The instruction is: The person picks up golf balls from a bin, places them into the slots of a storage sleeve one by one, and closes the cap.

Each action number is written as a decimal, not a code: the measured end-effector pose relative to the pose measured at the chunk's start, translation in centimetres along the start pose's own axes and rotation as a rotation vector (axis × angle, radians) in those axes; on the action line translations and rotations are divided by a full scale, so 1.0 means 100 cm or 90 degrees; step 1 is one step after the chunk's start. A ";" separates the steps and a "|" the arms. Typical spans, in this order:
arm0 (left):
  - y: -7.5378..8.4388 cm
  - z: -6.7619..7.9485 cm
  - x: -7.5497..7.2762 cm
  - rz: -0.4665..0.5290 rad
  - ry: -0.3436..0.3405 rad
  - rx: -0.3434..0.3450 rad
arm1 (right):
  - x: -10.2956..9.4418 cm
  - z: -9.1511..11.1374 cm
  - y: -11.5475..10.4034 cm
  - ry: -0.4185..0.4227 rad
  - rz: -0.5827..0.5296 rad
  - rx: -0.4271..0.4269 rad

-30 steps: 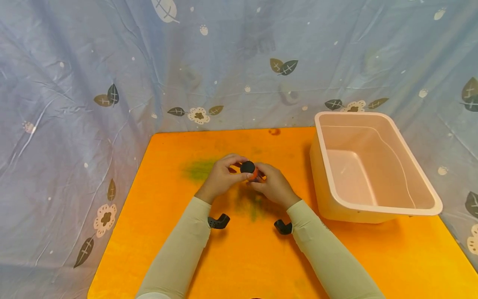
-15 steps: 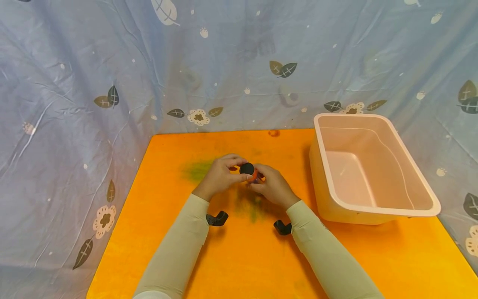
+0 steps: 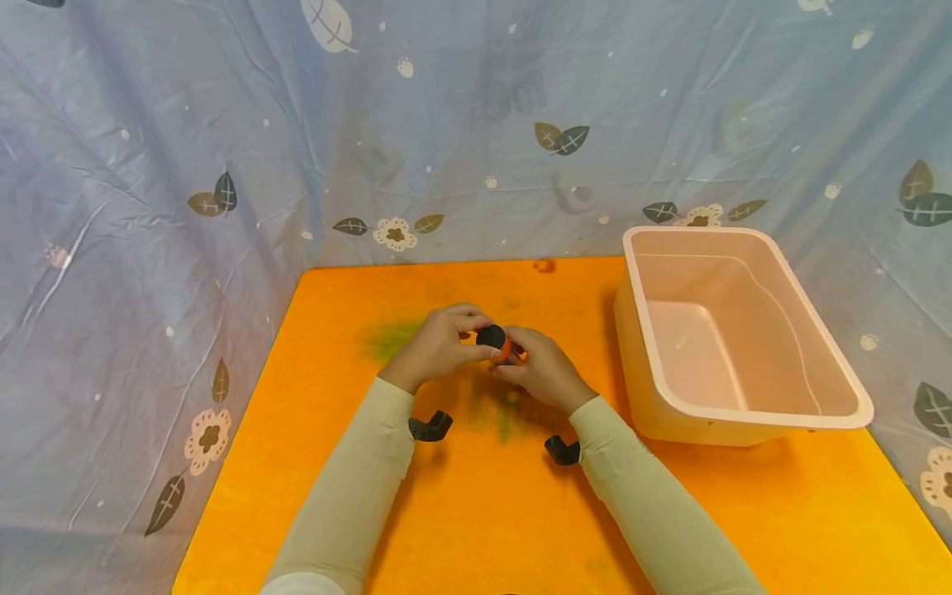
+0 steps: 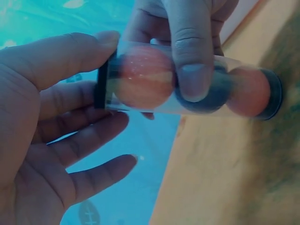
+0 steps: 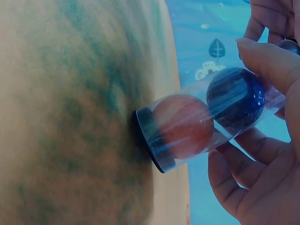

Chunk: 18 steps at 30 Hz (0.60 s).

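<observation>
A clear plastic tube with a black cap at each end holds three balls in a row: two reddish-orange ones and a dark blue one between them. My right hand grips the tube around its middle, its thumb over the blue ball in the left wrist view. With thumb and index finger, my left hand pinches the upper black cap; its other fingers are loosely spread in the left wrist view. At the far end is the lower black cap. Whether that end touches the table I cannot tell.
A large pale pink plastic tub stands at the right on the orange table. A blue-grey patterned curtain surrounds the table's back and sides. Black curved pieces stick out at both wrists.
The left wrist has shifted slightly forward and turned a little, while its fingers stay on the cap. The right hand holds the tube almost unmoved.
</observation>
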<state>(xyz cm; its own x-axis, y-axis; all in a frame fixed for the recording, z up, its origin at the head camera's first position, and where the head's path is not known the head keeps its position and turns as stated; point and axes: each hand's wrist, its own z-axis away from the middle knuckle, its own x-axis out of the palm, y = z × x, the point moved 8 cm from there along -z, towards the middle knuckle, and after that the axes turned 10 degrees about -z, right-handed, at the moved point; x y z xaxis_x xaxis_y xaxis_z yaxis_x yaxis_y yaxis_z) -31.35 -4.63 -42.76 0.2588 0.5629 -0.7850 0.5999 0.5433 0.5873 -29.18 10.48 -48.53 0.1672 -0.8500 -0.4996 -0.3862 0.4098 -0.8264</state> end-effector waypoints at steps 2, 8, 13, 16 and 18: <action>0.001 -0.001 0.000 -0.009 -0.010 0.004 | 0.000 0.000 0.000 -0.002 -0.006 0.003; 0.001 -0.001 0.001 0.002 -0.022 0.013 | 0.000 0.001 -0.001 -0.005 -0.014 0.002; -0.007 0.001 0.008 0.078 -0.004 -0.010 | -0.001 0.002 0.002 0.008 -0.046 0.012; -0.014 0.005 0.011 0.144 0.029 -0.038 | -0.005 0.002 0.003 0.040 -0.105 0.031; -0.020 0.008 0.011 0.175 0.065 -0.059 | -0.009 0.002 0.002 0.067 -0.137 0.037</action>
<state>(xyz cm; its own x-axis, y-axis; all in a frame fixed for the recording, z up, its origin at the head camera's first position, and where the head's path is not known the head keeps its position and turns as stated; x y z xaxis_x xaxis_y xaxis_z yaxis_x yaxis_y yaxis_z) -31.65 -5.53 -44.95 0.3212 0.7544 -0.5725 0.4445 0.4137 0.7945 -29.25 11.36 -48.25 0.1434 -0.9481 -0.2838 -0.2988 0.2319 -0.9257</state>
